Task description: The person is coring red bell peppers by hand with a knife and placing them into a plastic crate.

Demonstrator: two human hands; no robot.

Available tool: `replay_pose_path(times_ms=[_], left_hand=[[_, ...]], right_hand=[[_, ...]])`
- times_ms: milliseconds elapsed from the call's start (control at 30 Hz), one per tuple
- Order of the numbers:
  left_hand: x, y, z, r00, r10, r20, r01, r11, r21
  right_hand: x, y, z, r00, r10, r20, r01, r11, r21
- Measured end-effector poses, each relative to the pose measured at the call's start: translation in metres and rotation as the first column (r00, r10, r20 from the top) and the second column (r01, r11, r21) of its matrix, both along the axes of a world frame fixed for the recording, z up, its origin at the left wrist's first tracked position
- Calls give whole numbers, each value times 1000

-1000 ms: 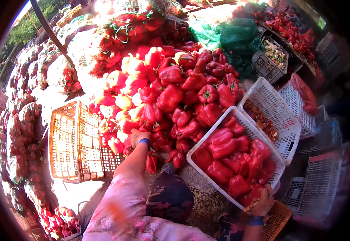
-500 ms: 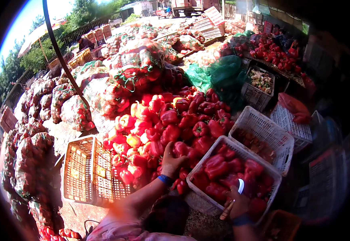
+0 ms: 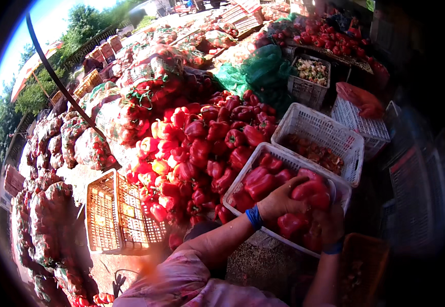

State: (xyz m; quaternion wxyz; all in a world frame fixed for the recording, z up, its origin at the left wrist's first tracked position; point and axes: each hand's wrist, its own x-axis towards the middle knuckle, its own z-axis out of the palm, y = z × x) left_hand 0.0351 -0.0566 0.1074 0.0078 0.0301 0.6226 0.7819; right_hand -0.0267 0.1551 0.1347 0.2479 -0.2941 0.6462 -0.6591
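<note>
My left hand, with a blue band at the wrist, is closed around a red bell pepper above a white plastic crate. More red bell peppers fill that crate. Close on the pepper's right side is my right hand, in shadow and also banded in blue. It grips a knife, whose pale blade shows beside the pepper; its handle is hidden in my fingers. Whether the blade touches the pepper I cannot tell. A large heap of red peppers lies to the left of the crate.
Behind the filled crate stands a white crate with reddish scraps. Another crate holds pale trimmings. Yellow crates sit left of the heap, near stuffed net sacks. Green netting lies beyond; an orange-brown crate is lower right.
My left hand has moved right from the pepper heap to above the white crate, now with a bell pepper in it. The right hand has risen with the knife to meet it.
</note>
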Motion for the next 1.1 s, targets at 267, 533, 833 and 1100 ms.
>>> replay_pose_path(times_ms=[267, 533, 833, 1100], left_hand=[[-13, -6, -55, 933, -291, 213, 279, 956, 84], [4, 16, -51, 980, 11, 198, -55, 975, 217], [-8, 6, -27, 978, 202, -55, -205, 978, -49], [-26, -12, -28, 915, 298, -271, -355, 914, -195]], right_hand=[[-23, 11, -22, 966, -24, -257, 41, 997, 63], [-18, -18, -41, 946, -193, -261, 204, 979, 14], [-10, -29, -44, 846, -529, 73, 533, 828, -176], [33, -34, -24, 903, -408, -135, 428, 878, 215]])
